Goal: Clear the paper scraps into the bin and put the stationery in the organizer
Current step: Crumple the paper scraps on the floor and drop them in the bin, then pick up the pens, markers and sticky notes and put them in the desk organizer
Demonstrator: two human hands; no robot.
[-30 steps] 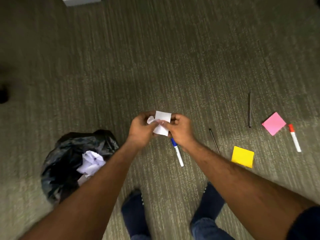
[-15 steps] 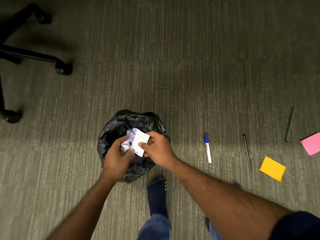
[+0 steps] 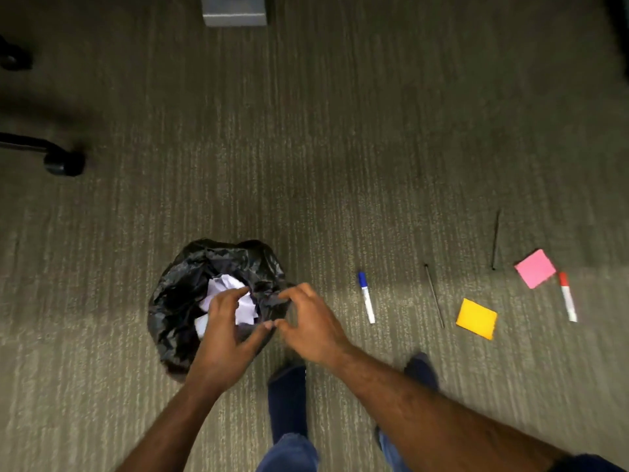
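Head view, ribbed grey-green carpet (image 3: 306, 148), chair caster (image 3: 64, 163), bin (image 3: 177, 301)

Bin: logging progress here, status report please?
Left hand and right hand open, empty, over bin. Paper scraps inside. Blue marker, red marker, sticky pads on carpet. Nothing in the way.

Black bin liner (image 3: 177, 301), white crumpled paper (image 3: 226, 287). Striped grey-green carpet (image 3: 306, 148). Pink note pad (image 3: 535, 268), yellow note pad (image 3: 476, 318)
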